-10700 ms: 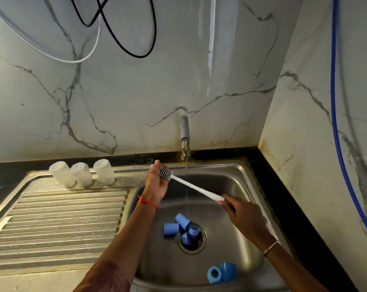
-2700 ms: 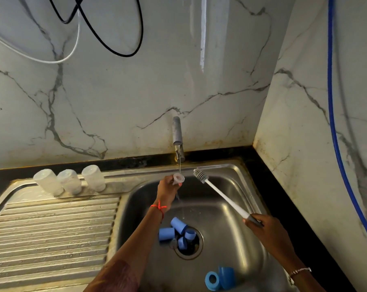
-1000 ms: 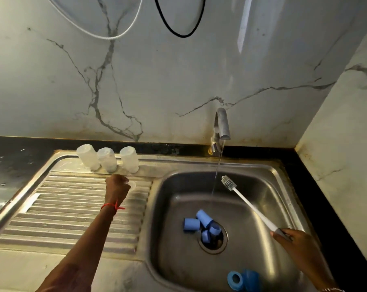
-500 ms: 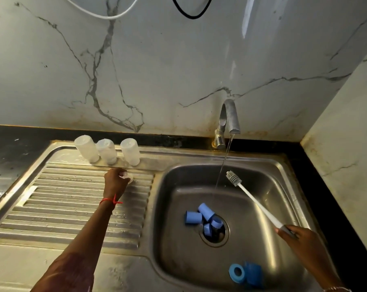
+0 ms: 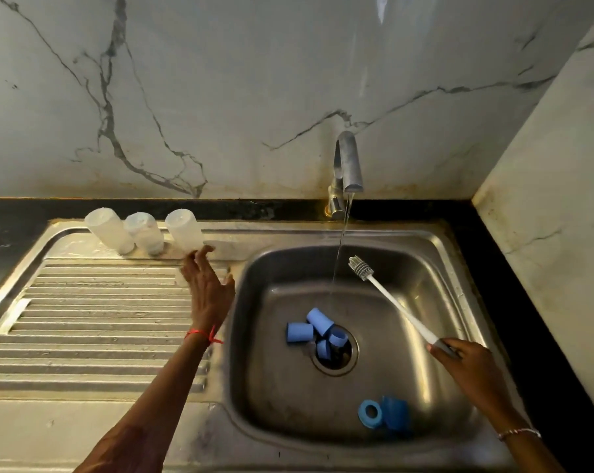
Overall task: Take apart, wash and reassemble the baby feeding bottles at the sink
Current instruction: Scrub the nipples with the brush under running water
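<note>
Three translucent white bottles (image 5: 144, 232) stand upside down in a row on the back ledge of the drainboard (image 5: 91, 322). My left hand (image 5: 207, 288) hovers just right of them with fingers spread and nothing in them; one fingertip is by the base of the rightmost bottle (image 5: 184, 230). My right hand (image 5: 466, 363) grips the white handle of a bottle brush (image 5: 391, 302), whose bristle head points up toward the running water. Several blue caps and rings (image 5: 314, 331) lie around the drain. Two more blue pieces (image 5: 384, 413) lie at the basin's front right.
The steel tap (image 5: 347, 165) runs a thin stream into the sink basin (image 5: 271, 387). A marble wall stands behind and another close on the right. A black counter strip (image 5: 527, 302) borders the sink.
My left hand has opened; the small clear piece it pinched over the drainboard is no longer in its fingers. My right hand keeps the brush in the same place.
</note>
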